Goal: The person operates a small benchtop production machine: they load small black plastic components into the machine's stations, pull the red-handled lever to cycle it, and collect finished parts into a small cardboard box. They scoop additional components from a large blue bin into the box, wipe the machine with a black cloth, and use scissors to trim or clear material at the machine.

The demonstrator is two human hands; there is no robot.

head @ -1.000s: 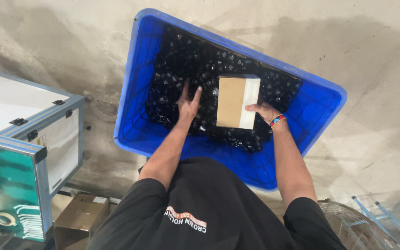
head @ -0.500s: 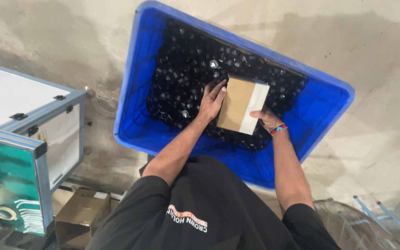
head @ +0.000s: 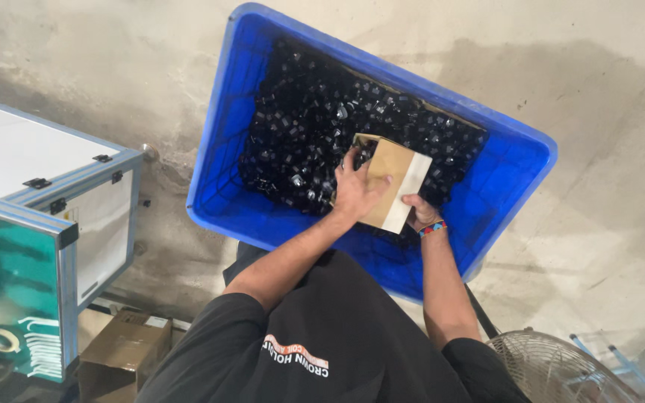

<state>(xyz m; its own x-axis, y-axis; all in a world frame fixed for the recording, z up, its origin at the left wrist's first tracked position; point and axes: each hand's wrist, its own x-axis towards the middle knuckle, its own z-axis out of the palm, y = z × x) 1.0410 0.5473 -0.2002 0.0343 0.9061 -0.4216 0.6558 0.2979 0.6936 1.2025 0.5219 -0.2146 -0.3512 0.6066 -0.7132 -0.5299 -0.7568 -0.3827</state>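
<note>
A blue plastic crate (head: 218, 149) on the concrete floor holds a heap of several small black parts (head: 300, 127). Over the heap I hold a small brown cardboard box (head: 393, 175) with a white side, tilted. My left hand (head: 354, 190) lies flat on the box's left face, fingers spread at its open edge. My right hand (head: 418, 216), with a coloured bead bracelet at the wrist, grips the box from underneath at its near corner.
A metal case with blue-grey edges and latches (head: 54, 209) stands at the left, a cardboard carton (head: 121, 347) below it. A wire fan guard (head: 554, 369) sits at the bottom right. Bare stained concrete (head: 606, 97) surrounds the crate.
My left hand has left the black parts and come onto the box. The box has tilted and dropped closer to the heap.
</note>
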